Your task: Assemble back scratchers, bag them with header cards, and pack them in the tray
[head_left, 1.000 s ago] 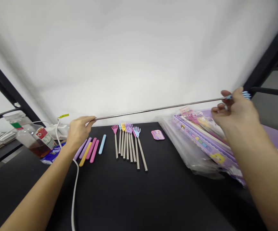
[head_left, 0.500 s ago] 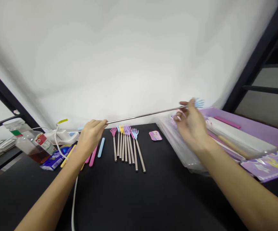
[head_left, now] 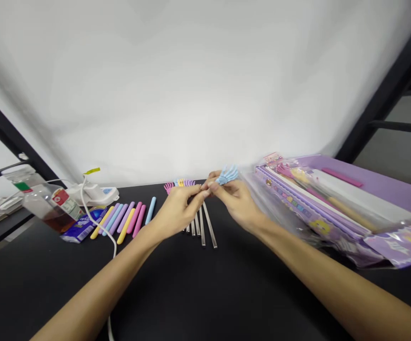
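A blue claw-headed scratcher [head_left: 228, 175] is held between the two hands, above the table: its neck is pinched by the right hand [head_left: 239, 201], while the left hand [head_left: 177, 208] is closed to a narrow pinch against it. Most of its shaft is hidden by fingers; its claw is pointed toward two o'clock. From the hands, steel-shafted scratchers [head_left: 210, 227] are seen laid in a row toward six o'clock, partly covered by the left hand. Coloured sleeves [head_left: 126, 218] are lined up toward nine o'clock, with a bottle [head_left: 41, 199] and blue packet [head_left: 80, 229] beyond. At three o'clock a purple box [head_left: 379, 187] is placed on the black table [head_left: 208, 293].
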Demonstrator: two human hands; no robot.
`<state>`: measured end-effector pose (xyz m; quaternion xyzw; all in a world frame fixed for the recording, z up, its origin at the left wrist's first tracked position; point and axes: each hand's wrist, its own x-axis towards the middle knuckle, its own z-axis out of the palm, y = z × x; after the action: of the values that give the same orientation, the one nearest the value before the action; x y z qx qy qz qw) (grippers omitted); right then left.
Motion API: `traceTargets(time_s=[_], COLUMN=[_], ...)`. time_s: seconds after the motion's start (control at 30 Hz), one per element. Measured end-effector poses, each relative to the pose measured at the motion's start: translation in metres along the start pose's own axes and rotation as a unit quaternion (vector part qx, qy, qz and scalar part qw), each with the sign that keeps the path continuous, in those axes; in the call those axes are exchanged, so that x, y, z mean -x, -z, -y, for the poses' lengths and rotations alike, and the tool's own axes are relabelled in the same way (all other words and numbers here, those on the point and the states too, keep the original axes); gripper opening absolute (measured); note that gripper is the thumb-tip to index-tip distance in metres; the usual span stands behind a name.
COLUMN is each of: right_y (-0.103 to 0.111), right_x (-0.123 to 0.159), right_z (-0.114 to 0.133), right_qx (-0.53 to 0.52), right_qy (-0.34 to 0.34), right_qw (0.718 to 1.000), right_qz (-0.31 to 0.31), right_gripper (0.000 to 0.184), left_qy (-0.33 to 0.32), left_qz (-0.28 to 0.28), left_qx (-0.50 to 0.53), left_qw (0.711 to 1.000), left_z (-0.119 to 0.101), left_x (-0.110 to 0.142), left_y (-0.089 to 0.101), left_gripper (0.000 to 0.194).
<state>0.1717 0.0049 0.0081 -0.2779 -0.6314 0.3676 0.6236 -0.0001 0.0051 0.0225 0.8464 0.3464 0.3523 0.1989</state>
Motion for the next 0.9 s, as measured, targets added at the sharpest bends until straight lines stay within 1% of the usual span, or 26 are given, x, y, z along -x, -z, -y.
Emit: traceTargets(time_s=[0.07,0.13,0.2,0.27,0.3,0.37,0.43,0.47,0.53,0.57,0.63,0.7,0.77,0.83,0.9], right_y=[-0.007,-0.012,-0.014,-0.013,-0.011,-0.008,-0.005,-0.003,0.0,0.002,0.006,0.013,0.021,0.032,0.046], right_x=[0.002,0.002,0.002,0.003,0.003,0.003,0.004,0.004,0.003,0.003,0.002,0.0,-0.002,-0.006,-0.009], right_z=[-0.001,-0.001,-0.001,0.0,0.002,0.006,0.011,0.013,0.017,0.018,0.02,0.023,0.029,0.038,0.049], right_qx=[-0.018,-0.033,-0.052,-0.073,-0.082,-0.091,-0.076,-0.057,0.002,0.035,0.097,0.139,0.167,0.192,0.217], right_qy=[-0.011,-0.021,-0.035,-0.064,-0.084,-0.131,-0.172,-0.184,-0.185,-0.174,-0.137,-0.099,-0.074,-0.073,-0.082], right_qw=[1.0,0.999,0.998,0.994,0.99,0.982,0.976,0.975,0.978,0.98,0.983,0.984,0.982,0.979,0.971], right_qz=[0.012,0.0,-0.024,-0.059,-0.079,-0.105,-0.11,-0.108,-0.099,-0.091,-0.071,-0.055,-0.037,0.009,0.053], right_gripper=[0.037,0.035,0.03,0.027,0.028,0.034,0.037,0.036,0.035,0.037,0.041,0.042,0.041,0.042,0.049], left_qy=[0.027,0.047,0.057,0.053,0.042,-0.001,-0.051,-0.07,-0.09,-0.096,-0.101,-0.093,-0.074,-0.052,-0.028], left_qz=[0.018,0.032,0.045,0.039,0.023,-0.036,-0.091,-0.108,-0.117,-0.111,-0.101,-0.09,-0.081,-0.064,-0.051], left_qx=[0.057,0.086,0.084,0.056,0.029,-0.05,-0.147,-0.193,-0.268,-0.292,-0.306,-0.28,-0.237,-0.204,-0.19], left_qw=[0.998,0.995,0.994,0.996,0.998,0.998,0.984,0.973,0.952,0.945,0.941,0.951,0.965,0.975,0.98], left_z=[-0.004,-0.006,-0.005,-0.001,0.002,0.009,0.016,0.018,0.021,0.021,0.019,0.016,0.01,0.005,0.001], left_x=[0.0,0.001,0.002,0.004,0.004,0.007,0.009,0.01,0.011,0.012,0.011,0.009,0.007,0.006,0.005], left_y=[0.001,0.005,0.009,0.01,0.01,0.009,0.006,0.005,0.001,0.0,-0.003,-0.006,-0.008,-0.009,-0.01], left_gripper=[0.044,0.047,0.048,0.047,0.045,0.038,0.029,0.027,0.027,0.027,0.027,0.028,0.029,0.029,0.029])
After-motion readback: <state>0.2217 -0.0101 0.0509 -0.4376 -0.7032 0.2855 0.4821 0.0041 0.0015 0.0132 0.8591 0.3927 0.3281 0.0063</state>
